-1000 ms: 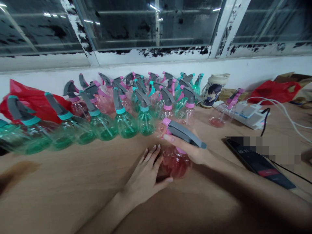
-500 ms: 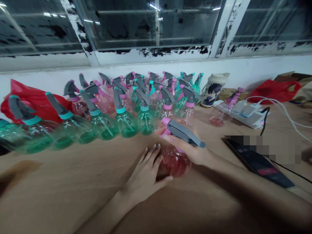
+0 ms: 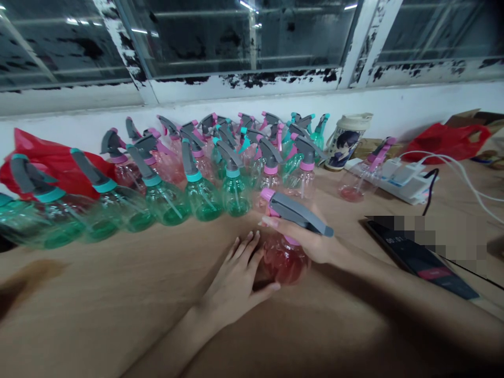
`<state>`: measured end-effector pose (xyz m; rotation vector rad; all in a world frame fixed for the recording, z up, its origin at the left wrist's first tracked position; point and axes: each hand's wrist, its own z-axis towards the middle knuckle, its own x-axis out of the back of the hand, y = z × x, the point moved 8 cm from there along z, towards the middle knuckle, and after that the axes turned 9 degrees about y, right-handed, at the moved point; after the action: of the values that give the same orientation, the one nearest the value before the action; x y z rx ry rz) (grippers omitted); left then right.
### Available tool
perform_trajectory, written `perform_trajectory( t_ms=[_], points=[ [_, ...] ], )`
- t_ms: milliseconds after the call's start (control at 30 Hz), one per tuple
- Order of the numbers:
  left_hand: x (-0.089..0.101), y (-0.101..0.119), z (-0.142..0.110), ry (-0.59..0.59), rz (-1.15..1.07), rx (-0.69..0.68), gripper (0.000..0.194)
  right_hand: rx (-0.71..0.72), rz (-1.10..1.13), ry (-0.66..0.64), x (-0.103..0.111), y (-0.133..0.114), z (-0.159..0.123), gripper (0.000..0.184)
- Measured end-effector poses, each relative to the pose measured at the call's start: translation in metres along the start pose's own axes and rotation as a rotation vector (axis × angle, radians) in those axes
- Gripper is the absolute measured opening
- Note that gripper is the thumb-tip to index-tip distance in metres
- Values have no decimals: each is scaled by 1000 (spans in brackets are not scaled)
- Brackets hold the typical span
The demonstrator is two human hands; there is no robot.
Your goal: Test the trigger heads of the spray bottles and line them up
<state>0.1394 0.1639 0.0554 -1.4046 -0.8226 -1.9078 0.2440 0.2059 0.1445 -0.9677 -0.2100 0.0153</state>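
Observation:
A clear pink spray bottle (image 3: pixel 285 260) with a grey and pink spray head stands on the wooden table in front of me. My right hand (image 3: pixel 311 239) is closed around its neck and trigger, the fingers under the grey top. The pink nozzle points left and away from me. Beside the base, my left hand (image 3: pixel 236 283) lies palm down with fingers spread; its thumb and index finger are on either side of the bottle's lower left. Whether they touch the bottle I cannot tell.
Several green spray bottles (image 3: pixel 205 202) line the left, with pink and green ones crowded behind. Another pink spray bottle (image 3: pixel 352 189) is near a power strip (image 3: pixel 409 186). A patterned cup (image 3: pixel 346 142), a phone (image 3: pixel 417 257) and red plastic bags (image 3: pixel 444 142) are also on the table.
Less of the pink trigger shows below the nozzle now, and my right fingers have shifted slightly. My left hand stays in place. The view has moved a little.

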Motion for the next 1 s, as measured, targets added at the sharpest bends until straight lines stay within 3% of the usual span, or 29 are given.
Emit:
perform_trajectory(
  t_ms=[200, 400, 1000],
  points=[
    [1, 1, 0, 22, -27, -3, 67, -60, -17, 16, 1, 4, 0, 17],
    [1, 0, -1, 23, -32, 5, 66, -21, 12, 14, 2, 1, -1, 8],
    [3, 2, 0, 22, -34, 1, 67, 23, 14, 67, 5, -1, -3, 14]
  ],
)
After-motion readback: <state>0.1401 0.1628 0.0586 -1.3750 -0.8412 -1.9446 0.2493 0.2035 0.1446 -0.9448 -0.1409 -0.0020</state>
